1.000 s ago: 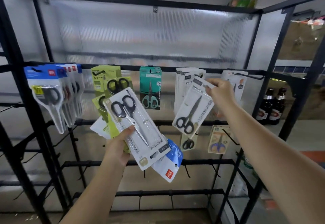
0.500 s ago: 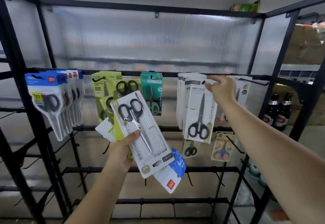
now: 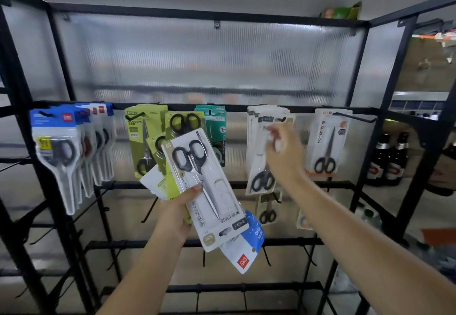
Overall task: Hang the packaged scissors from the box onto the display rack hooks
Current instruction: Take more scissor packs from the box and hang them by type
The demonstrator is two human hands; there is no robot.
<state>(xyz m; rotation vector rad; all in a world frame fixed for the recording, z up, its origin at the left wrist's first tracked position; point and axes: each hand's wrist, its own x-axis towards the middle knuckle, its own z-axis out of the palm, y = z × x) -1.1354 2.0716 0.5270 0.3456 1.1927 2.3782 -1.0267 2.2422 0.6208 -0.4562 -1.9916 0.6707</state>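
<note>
My left hand [image 3: 177, 212] grips a fan of several packaged scissors; the top one is a white card with black-handled scissors [image 3: 206, 188], with a blue-and-white pack [image 3: 246, 248] sticking out below. My right hand [image 3: 283, 159] is blurred, fingers loosely curled and holding nothing, just in front of a row of white scissor packs [image 3: 259, 181] hanging from a hook [image 3: 281, 118] on the top bar of the black display rack [image 3: 237, 106]. The front white pack swings slightly tilted. No box is in view.
On the same bar hang blue packs [image 3: 56, 146] at left, green packs [image 3: 142, 139], teal packs [image 3: 217, 122] and a single white pack [image 3: 328, 141] at right. Lower bars carry small packs [image 3: 267, 211] and bare hooks [image 3: 266, 255]. Dark bottles [image 3: 389, 161] stand right of the rack.
My right hand slid the white pack onto the hook, let it go and dropped back down a little. My left hand kept its fan of packs nearly still.
</note>
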